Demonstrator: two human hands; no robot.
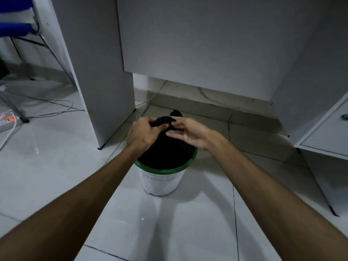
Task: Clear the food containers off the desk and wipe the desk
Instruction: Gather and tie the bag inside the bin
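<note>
A white waste bin [162, 182] with a green rim stands on the tiled floor under the desk. A black plastic bag [165, 151] rises out of it, its top gathered into a bunch. My left hand [143, 132] grips the bunched top from the left. From the right, my right hand [190, 131] pinches the same bunch with its fingertips. A loose tip of the bag pokes up behind the hands. No food containers are in view; whatever the bag holds is hidden.
The grey desk back panel [197, 40] and its left side panel [98, 72] hem in the bin. A drawer unit [325, 134] stands to the right. Cables and a power strip [8, 120] lie on the floor at left, near a blue chair [17, 29].
</note>
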